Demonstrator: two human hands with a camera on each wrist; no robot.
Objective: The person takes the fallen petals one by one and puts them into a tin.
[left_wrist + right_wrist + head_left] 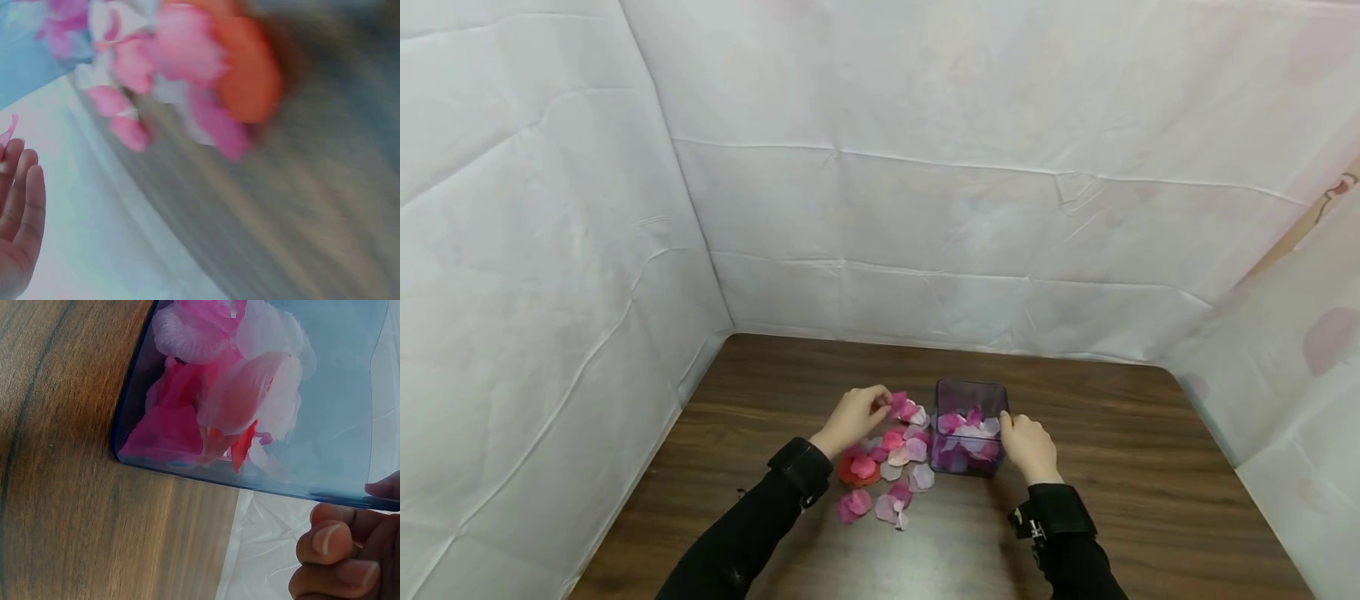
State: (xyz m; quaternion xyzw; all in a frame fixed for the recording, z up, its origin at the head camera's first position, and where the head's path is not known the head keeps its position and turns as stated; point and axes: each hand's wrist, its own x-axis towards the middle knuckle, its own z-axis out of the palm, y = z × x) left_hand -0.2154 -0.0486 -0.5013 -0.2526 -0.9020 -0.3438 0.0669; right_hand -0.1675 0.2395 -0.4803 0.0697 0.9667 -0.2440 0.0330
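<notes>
A clear purple box (970,457) stands on the table, with pink, white and red petals (187,387) inside it. My right hand (1030,446) grips the box's right wall, thumb over the rim and fingers curled against the outside. To the box's left, my left hand (853,419) is at the far side of a loose spread of petals (895,454). A pink petal (7,132) is pinched at its fingertips, partly cut off by the left wrist view's edge. An orange petal (250,72) lies among the pink and white ones.
The brown wooden table (1150,500) is bounded by white hanging cloth (925,208) at the back and both sides. A few petals (891,508) lie nearer the front, below the box's left corner. Black cuffs (1060,510) cover both wrists.
</notes>
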